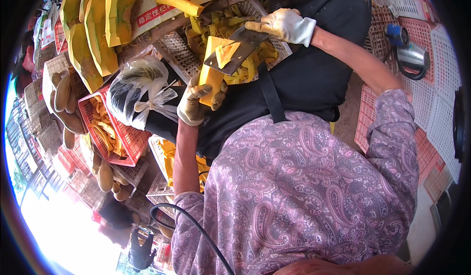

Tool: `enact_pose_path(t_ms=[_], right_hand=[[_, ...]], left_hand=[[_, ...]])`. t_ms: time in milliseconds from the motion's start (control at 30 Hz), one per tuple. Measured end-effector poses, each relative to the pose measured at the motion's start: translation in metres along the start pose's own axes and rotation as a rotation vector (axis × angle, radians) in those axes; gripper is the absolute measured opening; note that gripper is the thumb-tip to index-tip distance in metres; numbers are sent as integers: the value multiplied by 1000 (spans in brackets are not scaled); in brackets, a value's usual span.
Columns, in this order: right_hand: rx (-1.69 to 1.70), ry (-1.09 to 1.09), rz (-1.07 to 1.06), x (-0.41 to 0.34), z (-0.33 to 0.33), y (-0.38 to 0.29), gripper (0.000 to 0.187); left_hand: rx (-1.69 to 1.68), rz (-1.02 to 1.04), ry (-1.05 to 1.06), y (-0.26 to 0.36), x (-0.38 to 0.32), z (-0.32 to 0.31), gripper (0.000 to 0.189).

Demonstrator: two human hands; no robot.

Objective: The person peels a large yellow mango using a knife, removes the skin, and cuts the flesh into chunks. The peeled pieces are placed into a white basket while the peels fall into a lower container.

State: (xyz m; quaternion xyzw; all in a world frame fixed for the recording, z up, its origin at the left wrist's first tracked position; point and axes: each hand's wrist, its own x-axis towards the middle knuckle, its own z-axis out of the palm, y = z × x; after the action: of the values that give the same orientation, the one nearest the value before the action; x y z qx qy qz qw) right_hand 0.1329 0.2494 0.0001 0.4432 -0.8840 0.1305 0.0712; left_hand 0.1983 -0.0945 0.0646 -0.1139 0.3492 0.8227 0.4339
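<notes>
In my gloved left hand (pixel 197 100) is a peeled block of yellow squash (pixel 211 81), held upright with the fingers around its lower end. My right hand (pixel 281 26), also gloved, grips a broad dark knife (pixel 241 46); its handle is hidden in the fist and the forefinger lies along the blade. The blade slants across the upper part of the block. A thin orange-yellow slice (pixel 225 52) rests on the flat of the blade. Below both hands, a plastic crate (pixel 254 10) holds a heap of squash peelings (pixel 266 52).
Peeled long squashes (pixel 99 32) and cut pieces (pixel 178 3) lie on a board at the top. A red crate (pixel 138 142) of squash pieces and a tied plastic bag (pixel 136 91) are on the left. Unpeeled squashes (pixel 64 94) lie beyond. A metal jug (pixel 412 59) stands at right.
</notes>
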Motion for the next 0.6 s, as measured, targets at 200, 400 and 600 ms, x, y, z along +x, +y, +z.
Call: enact_pose_path(t_ms=[200,400,600], right_hand=[[-36,-67,157,0,8,-8,54],[353,-343,583,5,-5,-1,41],[76,-679,427,38,-26,25,29]], left_hand=[[-102,-65,-4,5,-3,6,59],[27,-38,-40,-3,-6,16,67],[33,114,58,-2,-4,28,64]])
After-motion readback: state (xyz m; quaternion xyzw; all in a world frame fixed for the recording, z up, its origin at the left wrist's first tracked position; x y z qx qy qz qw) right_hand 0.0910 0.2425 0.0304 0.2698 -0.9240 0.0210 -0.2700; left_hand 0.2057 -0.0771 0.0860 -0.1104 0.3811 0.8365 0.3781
